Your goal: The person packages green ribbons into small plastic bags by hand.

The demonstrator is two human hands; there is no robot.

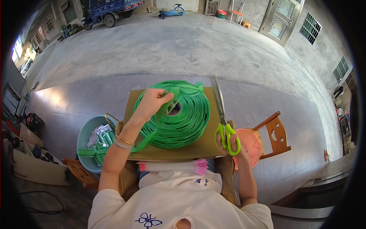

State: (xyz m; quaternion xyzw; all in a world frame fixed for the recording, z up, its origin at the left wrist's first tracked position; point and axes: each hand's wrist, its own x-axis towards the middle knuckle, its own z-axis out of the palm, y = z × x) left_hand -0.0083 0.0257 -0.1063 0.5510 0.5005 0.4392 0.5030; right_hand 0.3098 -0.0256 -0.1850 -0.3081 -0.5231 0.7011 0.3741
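Note:
A large roll of green plastic strip (190, 128) lies flat on a brown board (133, 100) in front of me. My left hand (153, 102) is over the roll's left side, pinching a dotted end of the green strip between thumb and fingers. From there the strip hangs down and runs over the board's left front edge. To the right of the board, my right hand (237, 150) holds scissors (225, 133) by their lime-green handles, blades pointing up and away. The blades look closed or nearly so.
At my left stands a blue basin (84, 131) with silver and green packets (101, 139). A pink basin (248, 145) rests by a wooden chair (274, 133) at right. Clear tubes with pink ends (171, 166) lie across my lap. A blue truck (110, 9) stands far off.

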